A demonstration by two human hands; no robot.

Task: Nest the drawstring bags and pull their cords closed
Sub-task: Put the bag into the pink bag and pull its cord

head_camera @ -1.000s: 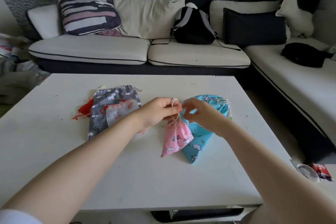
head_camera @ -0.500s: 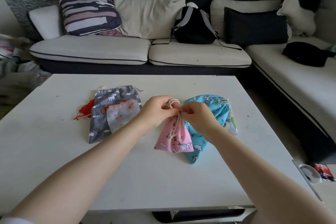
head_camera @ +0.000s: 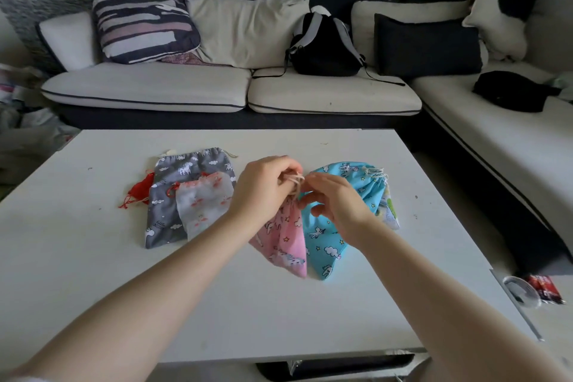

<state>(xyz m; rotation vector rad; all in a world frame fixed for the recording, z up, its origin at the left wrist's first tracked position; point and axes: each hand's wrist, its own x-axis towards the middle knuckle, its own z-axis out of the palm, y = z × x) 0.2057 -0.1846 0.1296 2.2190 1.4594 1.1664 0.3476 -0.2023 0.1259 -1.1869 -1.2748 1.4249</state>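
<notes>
A pink unicorn-print drawstring bag (head_camera: 286,239) hangs gathered at its neck from my left hand (head_camera: 263,187), which grips the neck and its pale cord (head_camera: 294,180). My right hand (head_camera: 333,198) is close beside it, thumb and forefinger pinching the cord loop. Behind them a blue unicorn bag (head_camera: 338,242) lies flat on the white table (head_camera: 93,273). To the left lies a grey bag (head_camera: 183,170) with a sheer white bag (head_camera: 204,205) on top and a red bag (head_camera: 141,192) poking out beside it.
A sofa with cushions and a black backpack (head_camera: 324,46) runs behind the table and along the right. A black pouch (head_camera: 511,91) lies on the right seat. A clear cup and a red packet (head_camera: 544,288) sit low at the right.
The pink bag has lifted and swung so its bottom points down and right. My right hand has opened a little and shifted right along the cord; my left hand keeps its grip.
</notes>
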